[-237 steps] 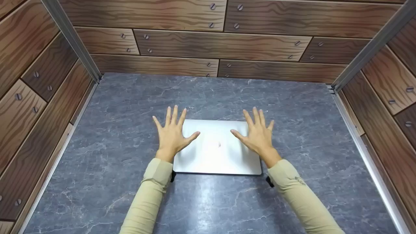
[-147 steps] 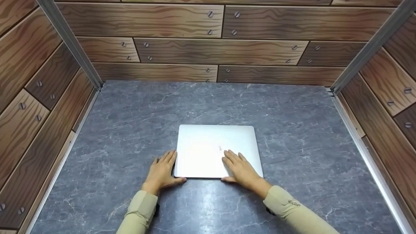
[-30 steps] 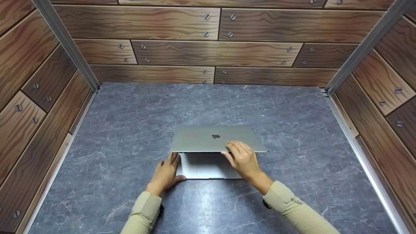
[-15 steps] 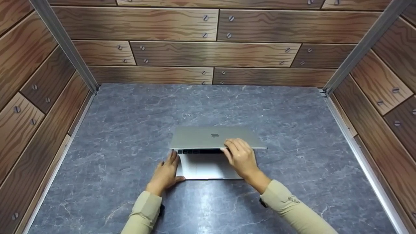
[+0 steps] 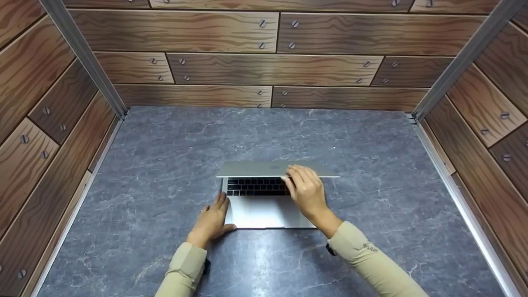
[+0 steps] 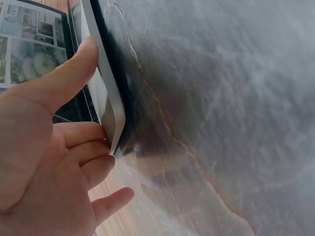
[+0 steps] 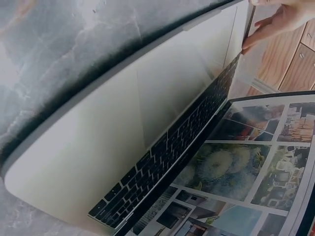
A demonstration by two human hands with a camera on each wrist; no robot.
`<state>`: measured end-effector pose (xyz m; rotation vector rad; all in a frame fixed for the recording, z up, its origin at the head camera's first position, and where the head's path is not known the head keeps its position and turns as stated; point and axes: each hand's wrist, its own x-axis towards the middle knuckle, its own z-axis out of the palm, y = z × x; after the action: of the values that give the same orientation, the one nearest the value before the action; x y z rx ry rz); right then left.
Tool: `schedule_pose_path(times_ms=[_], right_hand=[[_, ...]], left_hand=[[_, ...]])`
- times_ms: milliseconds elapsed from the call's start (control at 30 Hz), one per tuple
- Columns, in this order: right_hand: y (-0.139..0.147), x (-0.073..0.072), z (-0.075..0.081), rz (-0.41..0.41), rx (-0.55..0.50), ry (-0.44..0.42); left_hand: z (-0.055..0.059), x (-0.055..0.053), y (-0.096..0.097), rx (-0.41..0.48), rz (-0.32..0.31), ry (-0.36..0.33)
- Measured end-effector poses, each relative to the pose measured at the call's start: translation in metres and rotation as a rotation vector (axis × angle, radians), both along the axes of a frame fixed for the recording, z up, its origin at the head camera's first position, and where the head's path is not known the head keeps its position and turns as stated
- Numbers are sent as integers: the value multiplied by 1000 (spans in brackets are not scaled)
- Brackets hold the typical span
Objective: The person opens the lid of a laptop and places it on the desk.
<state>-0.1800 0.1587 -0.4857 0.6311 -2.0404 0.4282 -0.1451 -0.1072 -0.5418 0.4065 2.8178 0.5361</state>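
Note:
A silver laptop lies on the table with its lid tilted up part way over the black keyboard. My left hand holds the near left corner of the base, its thumb on the front edge and its fingers along the left side. Between thumb and fingers, my right hand pinches the lid's upper edge, right of the middle. The lit screen, a grid of pictures, shows in the right wrist view; that view does not show my right hand.
The grey marbled tabletop stretches around the laptop on all sides. Wood-patterned panels wall it in at the back, left and right, with metal posts at the back corners.
Earlier the laptop lay closed beneath both spread hands. My right hand has since raised the lid, higher over the last second, uncovering the keyboard. The left hand stays at the corner.

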Motion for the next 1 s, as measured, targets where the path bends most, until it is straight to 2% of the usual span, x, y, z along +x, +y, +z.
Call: schedule_pose_path(times_ms=[567, 800, 1000], right_hand=[[-4, -13, 5, -80, -52, 37], [-7, -20, 10, -84, -91, 51], [-10, -27, 14, -78, -136, 98]], left_hand=[[1, -1, 1, 0, 15, -7], [0, -1, 3, -12, 29, -36], [-1, -1, 4, -18, 37, -53]])
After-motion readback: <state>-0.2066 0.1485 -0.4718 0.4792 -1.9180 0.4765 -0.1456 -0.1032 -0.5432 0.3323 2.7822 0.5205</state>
